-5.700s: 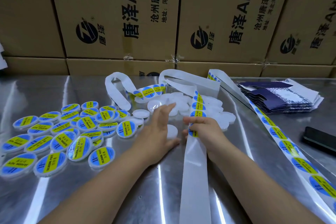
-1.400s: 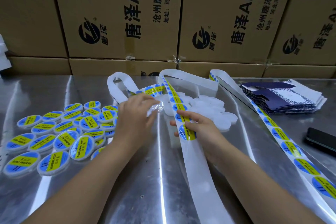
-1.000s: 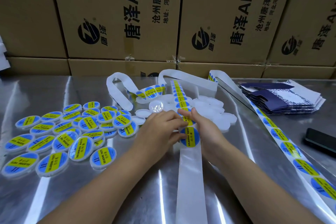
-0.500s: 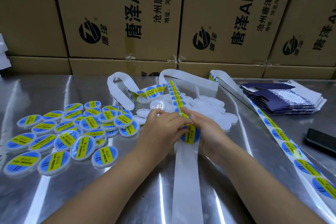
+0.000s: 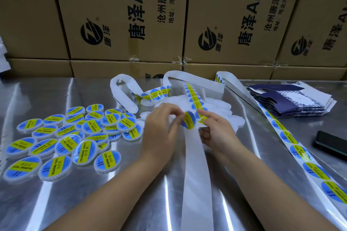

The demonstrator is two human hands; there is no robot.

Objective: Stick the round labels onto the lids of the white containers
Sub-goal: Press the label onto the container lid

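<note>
Where the pile of bare white containers thins out on its near side, item one: a round glossy label, blue with a yellow band, lifted and curling, its face tilted toward the person and its band running roughly toward the pile and back. Left hand: fingertips pinching the label's left edge. Right hand: index finger straight and pointing at the label, other fingers curled round the smooth white backing strip, which trails from the pile toward the person. Left of the pile: flat, round labelled containers, overlapping, lids up. Right of the pile: a long strip of unpeeled labels, a stack of flat dark-blue cartons, a black phone. Behind the pile: printed cardboard boxes. Under it: a shiny steel table.
</note>
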